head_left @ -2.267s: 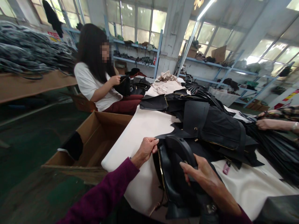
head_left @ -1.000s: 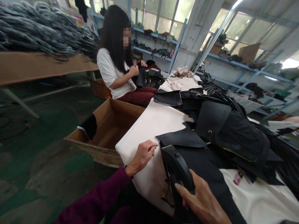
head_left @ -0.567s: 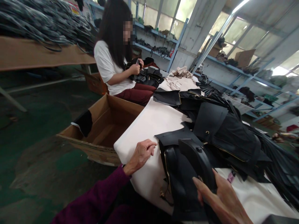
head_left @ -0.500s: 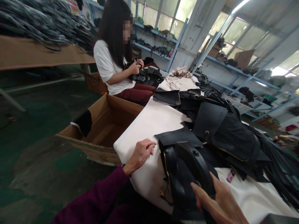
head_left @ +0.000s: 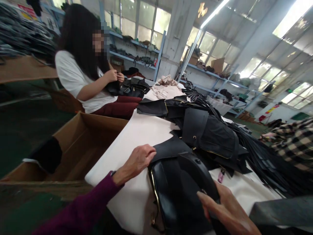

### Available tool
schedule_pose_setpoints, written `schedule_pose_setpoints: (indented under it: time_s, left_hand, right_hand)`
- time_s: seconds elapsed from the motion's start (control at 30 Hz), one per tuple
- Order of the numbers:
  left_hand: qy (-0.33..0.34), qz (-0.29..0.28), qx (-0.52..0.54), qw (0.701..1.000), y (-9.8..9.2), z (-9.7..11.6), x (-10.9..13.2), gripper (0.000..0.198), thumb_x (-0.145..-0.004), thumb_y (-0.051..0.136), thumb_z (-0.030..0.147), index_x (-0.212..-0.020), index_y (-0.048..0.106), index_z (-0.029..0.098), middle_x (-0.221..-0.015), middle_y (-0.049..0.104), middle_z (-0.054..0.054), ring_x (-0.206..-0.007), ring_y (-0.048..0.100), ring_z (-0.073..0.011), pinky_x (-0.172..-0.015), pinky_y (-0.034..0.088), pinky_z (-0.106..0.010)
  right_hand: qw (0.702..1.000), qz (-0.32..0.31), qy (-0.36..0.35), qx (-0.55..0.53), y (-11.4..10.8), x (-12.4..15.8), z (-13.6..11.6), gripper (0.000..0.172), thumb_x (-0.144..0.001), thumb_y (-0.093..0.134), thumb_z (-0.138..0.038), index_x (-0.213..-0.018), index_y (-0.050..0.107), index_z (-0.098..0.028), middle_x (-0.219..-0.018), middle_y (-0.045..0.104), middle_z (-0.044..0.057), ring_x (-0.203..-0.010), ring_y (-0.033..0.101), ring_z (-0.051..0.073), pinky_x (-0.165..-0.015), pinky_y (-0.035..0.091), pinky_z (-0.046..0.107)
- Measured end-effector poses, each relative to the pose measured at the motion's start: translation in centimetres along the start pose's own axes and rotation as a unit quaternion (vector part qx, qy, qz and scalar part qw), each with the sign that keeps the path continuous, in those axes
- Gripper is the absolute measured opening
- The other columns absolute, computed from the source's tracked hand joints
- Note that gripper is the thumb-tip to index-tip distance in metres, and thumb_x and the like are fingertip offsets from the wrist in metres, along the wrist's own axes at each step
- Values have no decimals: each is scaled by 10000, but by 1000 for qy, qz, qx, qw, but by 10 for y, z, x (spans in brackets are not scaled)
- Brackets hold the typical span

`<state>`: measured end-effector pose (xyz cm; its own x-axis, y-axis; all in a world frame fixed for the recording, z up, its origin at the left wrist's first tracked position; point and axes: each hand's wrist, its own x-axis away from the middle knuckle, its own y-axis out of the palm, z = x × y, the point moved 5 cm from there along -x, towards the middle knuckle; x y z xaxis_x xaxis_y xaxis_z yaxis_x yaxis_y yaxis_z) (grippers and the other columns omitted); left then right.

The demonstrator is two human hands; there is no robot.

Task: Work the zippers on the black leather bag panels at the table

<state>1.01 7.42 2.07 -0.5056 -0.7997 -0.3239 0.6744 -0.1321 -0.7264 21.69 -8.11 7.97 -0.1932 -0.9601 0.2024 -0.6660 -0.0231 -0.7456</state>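
A black leather bag (head_left: 176, 192) with a gold zipper along its left side lies at the table's near edge. My right hand (head_left: 225, 202) grips its curved right side, thumb on the near face and fingers hidden behind. My left hand (head_left: 139, 160) is closed at the left corner of a flat black leather panel (head_left: 171, 148) at the bag's top. Its fingertips seem to pinch that corner, partly hidden by the hand. A zipper pull (head_left: 153, 221) hangs at the bag's lower left.
An open cardboard box (head_left: 73, 147) stands left of the white-covered table (head_left: 117, 147). Beyond it sits a person (head_left: 80, 75) holding something black. More black bags (head_left: 215, 133) and strips lie to the right, near a small pink item (head_left: 221, 176). A plaid sleeve (head_left: 295, 140) shows at far right.
The view has turned right, shifting the scene left. My left hand has come up to the panel's corner from slightly apart. My right hand keeps its grip on the bag.
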Motion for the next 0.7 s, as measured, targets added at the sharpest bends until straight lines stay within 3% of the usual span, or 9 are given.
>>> schedule_pose_setpoints:
  time_s: [0.13, 0.23, 0.3, 0.47, 0.7]
  left_hand:
    - [118, -75, -150, 979, 59, 51, -45, 172, -841, 474, 226, -914, 598, 131, -922, 573, -100, -811, 554, -204, -678, 444, -298]
    - [115, -109, -225, 961, 108, 61, -56, 165, -809, 441, 87, -905, 576, 94, -910, 542, -125, -805, 545, -220, -639, 457, -315]
    - [117, -126, -234, 957, 128, 61, -52, 191, -803, 411, 37, -883, 578, 84, -885, 531, -128, -781, 546, -216, -623, 464, -322]
    - [139, -126, -263, 946, 141, 56, -41, 205, -810, 413, 27, -903, 592, 65, -883, 528, -129, -767, 548, -214, -596, 476, -314]
    - [98, -137, -233, 958, 142, 52, -46, 184, -811, 440, 32, -891, 603, 62, -897, 550, -141, -797, 563, -228, -621, 475, -322]
  right_hand:
    - [1000, 4, 24, 3, -34, -6, 31, 340, -847, 473, -486, -645, 483, -212, -536, 547, -38, -518, 557, 159, -501, 425, 255]
    - [999, 6, 33, 6, -44, -14, 42, 329, -853, 465, -469, -650, 477, -210, -519, 531, -42, -512, 547, 162, -482, 411, 255]
    - [1000, -6, 26, -1, -43, -19, 42, 312, -861, 460, -450, -664, 481, -209, -547, 535, -45, -541, 554, 161, -514, 427, 255]
    - [999, -47, 20, -19, -28, -42, 39, 271, -857, 475, -426, -689, 469, -213, -532, 535, -55, -500, 558, 150, -500, 428, 245]
    - [999, -39, 30, -21, -7, -82, 47, 229, -814, 523, -423, -736, 488, -211, -519, 563, -56, -479, 588, 160, -448, 432, 235]
